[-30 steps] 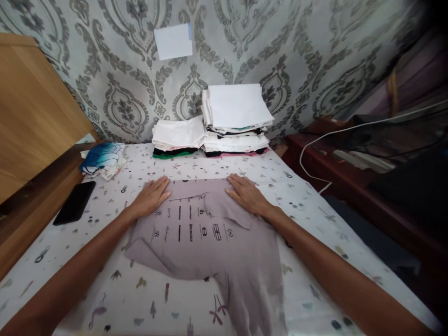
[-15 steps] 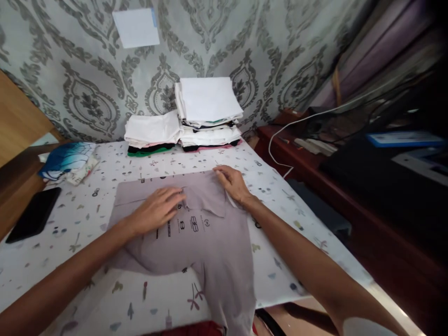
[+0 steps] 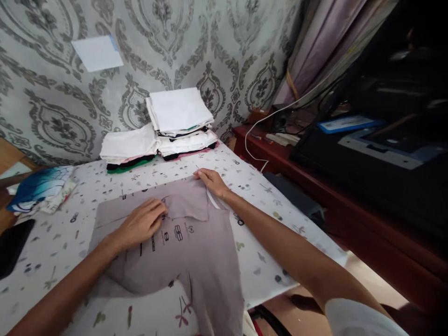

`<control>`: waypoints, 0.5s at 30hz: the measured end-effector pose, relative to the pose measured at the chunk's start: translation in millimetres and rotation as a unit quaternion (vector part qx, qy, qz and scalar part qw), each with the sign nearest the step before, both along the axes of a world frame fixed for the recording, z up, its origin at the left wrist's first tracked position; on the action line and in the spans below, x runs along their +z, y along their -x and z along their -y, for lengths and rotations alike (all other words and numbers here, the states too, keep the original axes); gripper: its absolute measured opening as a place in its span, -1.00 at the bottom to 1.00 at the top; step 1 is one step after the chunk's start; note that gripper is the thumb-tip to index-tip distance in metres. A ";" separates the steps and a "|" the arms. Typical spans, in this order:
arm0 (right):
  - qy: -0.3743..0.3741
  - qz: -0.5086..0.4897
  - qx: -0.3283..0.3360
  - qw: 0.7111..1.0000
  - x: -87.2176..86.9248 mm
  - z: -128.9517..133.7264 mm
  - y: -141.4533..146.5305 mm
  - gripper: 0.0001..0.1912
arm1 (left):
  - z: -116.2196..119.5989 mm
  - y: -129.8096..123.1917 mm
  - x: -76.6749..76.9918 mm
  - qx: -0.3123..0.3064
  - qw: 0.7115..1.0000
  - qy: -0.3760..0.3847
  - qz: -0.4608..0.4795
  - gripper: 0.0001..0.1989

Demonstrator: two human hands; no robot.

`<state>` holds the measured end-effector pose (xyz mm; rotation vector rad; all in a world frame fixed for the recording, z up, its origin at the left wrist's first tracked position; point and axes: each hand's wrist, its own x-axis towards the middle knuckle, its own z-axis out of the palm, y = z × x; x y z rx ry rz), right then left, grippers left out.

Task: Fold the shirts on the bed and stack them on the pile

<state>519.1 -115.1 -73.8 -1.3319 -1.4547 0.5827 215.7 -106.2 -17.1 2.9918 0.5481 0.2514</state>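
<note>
A mauve-grey T-shirt [image 3: 213, 261] with small black logos lies spread on the printed cloth, one flap folded over near its top. Its lower part runs down to the near edge. On the left, my left hand [image 3: 145, 221] rests on the shirt, fingers bent and closed at the edge of the folded flap. At the far top corner, my right hand [image 3: 213, 183] pinches the shirt's edge between thumb and fingers. A strip of white shows beside that wrist.
Folded white and dark clothes stand in a taller stack [image 3: 182, 112] and a lower stack [image 3: 129, 144] by the wall. A blue-and-white folded garment [image 3: 42, 189] and a black phone [image 3: 16, 245] lie left. A dark red desk [image 3: 241, 140] with a white cable [image 3: 250, 149] stands right.
The view has swung right, so the things on the bed sit further left. My left fingers have curled in more on the flap. My right hand stays at the shirt's far corner.
</note>
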 end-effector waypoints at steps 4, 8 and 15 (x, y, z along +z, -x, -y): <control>0.004 0.015 -0.001 1.000 1.5 0.7 0.2 -0.68 | 2.1 -9.0 -4.2 -0.002 0.999 -0.050 -0.014 -0.76; 0.003 0.027 0.005 1.000 2.4 1.4 0.7 -0.71 | -2.1 -11.8 -2.6 -0.011 0.997 -0.078 -0.021 -0.70; -0.002 0.021 -0.003 1.000 0.8 0.4 1.3 -0.73 | -10.8 6.2 11.0 -0.002 1.000 -0.002 -0.031 -0.71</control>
